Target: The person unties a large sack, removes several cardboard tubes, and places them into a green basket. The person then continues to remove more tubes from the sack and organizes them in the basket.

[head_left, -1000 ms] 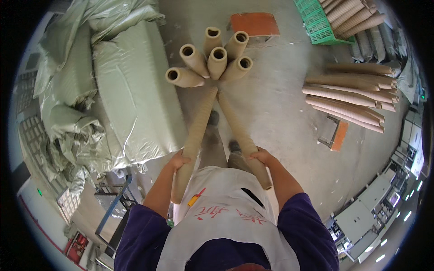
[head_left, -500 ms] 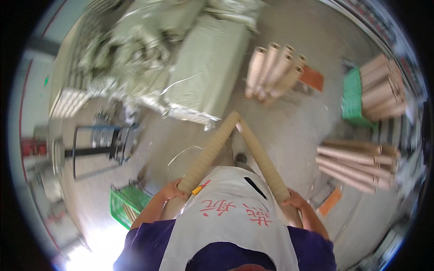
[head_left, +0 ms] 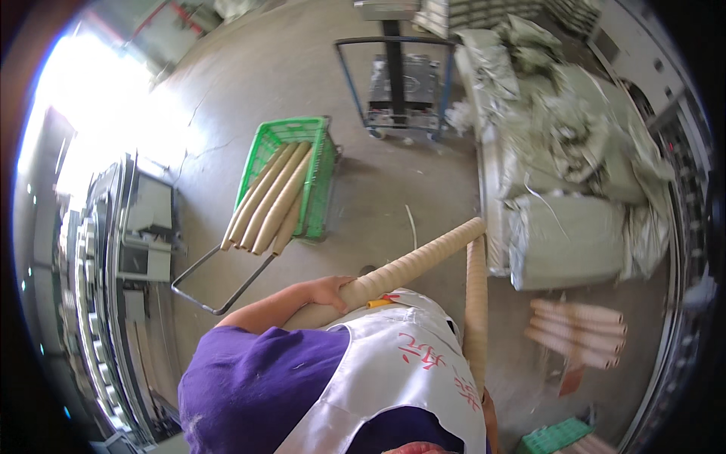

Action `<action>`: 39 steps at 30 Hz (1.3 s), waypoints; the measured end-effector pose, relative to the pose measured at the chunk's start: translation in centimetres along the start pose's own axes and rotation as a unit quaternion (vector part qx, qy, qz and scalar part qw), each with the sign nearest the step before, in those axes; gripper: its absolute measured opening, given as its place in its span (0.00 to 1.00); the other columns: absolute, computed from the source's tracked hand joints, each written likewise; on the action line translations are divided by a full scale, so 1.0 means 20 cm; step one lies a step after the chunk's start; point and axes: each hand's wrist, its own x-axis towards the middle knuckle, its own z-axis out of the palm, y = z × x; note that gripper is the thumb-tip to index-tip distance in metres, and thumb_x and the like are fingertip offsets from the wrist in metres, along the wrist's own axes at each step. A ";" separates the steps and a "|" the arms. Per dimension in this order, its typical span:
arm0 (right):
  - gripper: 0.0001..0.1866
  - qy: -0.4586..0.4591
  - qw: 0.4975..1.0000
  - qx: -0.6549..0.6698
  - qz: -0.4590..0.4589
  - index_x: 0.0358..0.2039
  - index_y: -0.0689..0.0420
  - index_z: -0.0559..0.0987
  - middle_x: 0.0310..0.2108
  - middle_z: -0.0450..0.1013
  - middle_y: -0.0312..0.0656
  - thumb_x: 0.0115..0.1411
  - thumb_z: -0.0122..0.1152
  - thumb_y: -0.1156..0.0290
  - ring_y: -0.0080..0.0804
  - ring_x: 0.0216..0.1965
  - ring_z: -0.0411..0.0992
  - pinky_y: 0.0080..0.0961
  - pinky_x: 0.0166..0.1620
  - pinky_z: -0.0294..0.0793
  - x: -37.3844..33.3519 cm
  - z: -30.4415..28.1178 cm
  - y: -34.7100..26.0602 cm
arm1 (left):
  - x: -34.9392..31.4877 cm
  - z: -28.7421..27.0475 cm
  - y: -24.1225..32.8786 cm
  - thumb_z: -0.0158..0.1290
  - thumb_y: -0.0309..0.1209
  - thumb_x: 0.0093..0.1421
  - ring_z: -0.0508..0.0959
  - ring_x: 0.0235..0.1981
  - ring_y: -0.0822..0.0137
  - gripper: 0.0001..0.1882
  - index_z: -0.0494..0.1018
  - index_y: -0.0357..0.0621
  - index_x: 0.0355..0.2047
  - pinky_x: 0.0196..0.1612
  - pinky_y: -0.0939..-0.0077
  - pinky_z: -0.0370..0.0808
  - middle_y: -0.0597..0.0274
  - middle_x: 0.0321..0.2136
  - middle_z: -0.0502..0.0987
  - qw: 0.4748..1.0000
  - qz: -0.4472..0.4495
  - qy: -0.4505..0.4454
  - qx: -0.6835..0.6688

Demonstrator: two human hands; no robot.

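Observation:
My left hand [head_left: 330,292] is wrapped round a long tan ribbed tube [head_left: 412,262], which slants up and away to the right in front of my apron. A second tan ribbed tube [head_left: 476,318] runs along my right side. Its far end meets the first tube's end, so the two make a narrow angle. Only a sliver of my right hand [head_left: 488,408] shows beside the second tube's near end; it holds that tube, though its fingers are mostly hidden. A yellow-handled tool [head_left: 380,303] lies against the apron, close to the left tube.
Ahead left stands a green crate [head_left: 321,181] on a wheeled frame, holding several tan tubes [head_left: 276,197]. A platform scale [head_left: 401,83] is at the back. Wrapped bales [head_left: 567,238] are piled at right. More tubes [head_left: 578,329] and another green crate [head_left: 556,437] are at lower right. Machinery lines the left.
My view has swung left, so the bales now lie to the right and the green crate sits ahead left. Both tubes stay in my hands; the right hand has slipped mostly out of sight.

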 end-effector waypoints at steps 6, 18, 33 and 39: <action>0.36 -0.089 0.995 0.033 0.002 0.52 0.66 0.65 0.41 0.70 0.45 0.36 0.57 0.74 0.34 0.38 0.71 0.26 0.41 0.72 0.38 0.55 -0.60 | -0.58 -0.39 -0.37 0.67 0.35 0.34 0.68 0.52 0.61 0.51 0.56 0.38 0.59 0.56 0.71 0.62 0.52 0.50 0.69 0.990 -0.003 0.137 -0.030; 0.40 -0.261 0.965 -0.021 0.019 0.51 0.67 0.65 0.40 0.70 0.46 0.33 0.66 0.69 0.35 0.40 0.70 0.29 0.46 0.70 1.01 1.34 -1.45 | -1.00 -0.59 -0.81 0.64 0.28 0.32 0.69 0.50 0.61 0.51 0.55 0.38 0.60 0.55 0.72 0.63 0.55 0.48 0.70 0.850 -0.007 0.366 -0.380; 0.37 -0.443 0.880 -0.070 0.154 0.52 0.66 0.61 0.40 0.69 0.47 0.42 0.64 0.69 0.34 0.38 0.71 0.29 0.43 0.72 1.89 2.17 -2.18 | -1.03 -0.92 -0.67 0.61 0.27 0.31 0.70 0.47 0.64 0.47 0.59 0.40 0.58 0.52 0.73 0.64 0.59 0.46 0.71 0.719 -0.096 0.463 -0.509; 0.31 -0.392 0.907 -0.065 0.139 0.47 0.65 0.63 0.37 0.70 0.47 0.43 0.64 0.70 0.34 0.34 0.72 0.31 0.36 0.75 1.97 2.43 -2.23 | -0.94 -1.21 -0.82 0.61 0.27 0.32 0.70 0.46 0.65 0.47 0.59 0.40 0.58 0.53 0.74 0.64 0.58 0.45 0.71 0.748 -0.092 0.440 -0.488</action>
